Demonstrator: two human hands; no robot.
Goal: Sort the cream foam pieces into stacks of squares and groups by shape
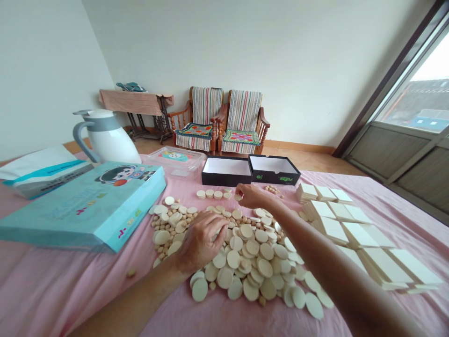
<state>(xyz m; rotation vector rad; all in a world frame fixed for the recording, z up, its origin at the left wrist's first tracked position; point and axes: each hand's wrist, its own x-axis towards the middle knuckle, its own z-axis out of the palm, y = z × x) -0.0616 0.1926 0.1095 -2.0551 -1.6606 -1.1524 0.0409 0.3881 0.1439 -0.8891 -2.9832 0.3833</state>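
Observation:
A spread pile of pale round wooden discs (252, 246) lies on the pink cloth, with small wooden beads (189, 217) mixed in, mostly at its left. Over the pile's left part is my left hand (201, 238), its fingers curled, with a pale disc showing between thumb and fingers. My right hand (251, 195) reaches past the pile and pinches a wooden disc (238, 197). That disc is at the right end of a row of short disc stacks (209, 194). Whether it touches the cloth, I cannot tell.
Stacks of square wooden pieces (359, 234) stand at the right. Two open black boxes (227, 179) and a clear plastic case (175, 161) sit at the back. A turquoise box (80, 206), a white jug (112, 140) and a packet (45, 171) occupy the left. Beads (272, 189) lie beyond my right hand.

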